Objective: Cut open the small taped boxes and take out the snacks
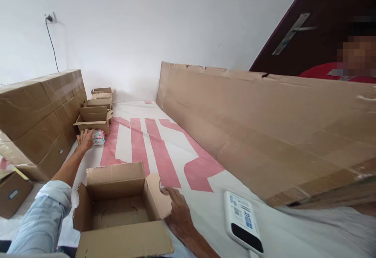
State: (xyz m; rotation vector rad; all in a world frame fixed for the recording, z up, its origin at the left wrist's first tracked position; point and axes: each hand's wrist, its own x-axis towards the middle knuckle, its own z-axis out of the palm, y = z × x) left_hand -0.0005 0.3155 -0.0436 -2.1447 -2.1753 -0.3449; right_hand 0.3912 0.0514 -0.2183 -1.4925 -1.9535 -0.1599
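Observation:
An open, empty cardboard box (pixel 123 207) stands directly in front of me with its flaps spread outward. At its right side, my right hand (pixel 179 213) grips the side flap, fingers curled at the flap's edge. My left hand (pixel 85 140) is stretched forward at the far left, fingers apart, against the left side of a small, shiny plastic-wrapped pack (pixel 98 137) with pink and blue print. Whether the fingers press on the pack is hard to see. Just behind the pack sits another open cardboard box (pixel 93 122).
Stacked cartons (pixel 44 113) line the left side, with more small boxes (pixel 101 93) towards the wall. A long cardboard panel (pixel 249 128) borders the right, and a person in red (pixel 320 69) is beyond it. A white device with a black panel (pixel 243 220) lies at right.

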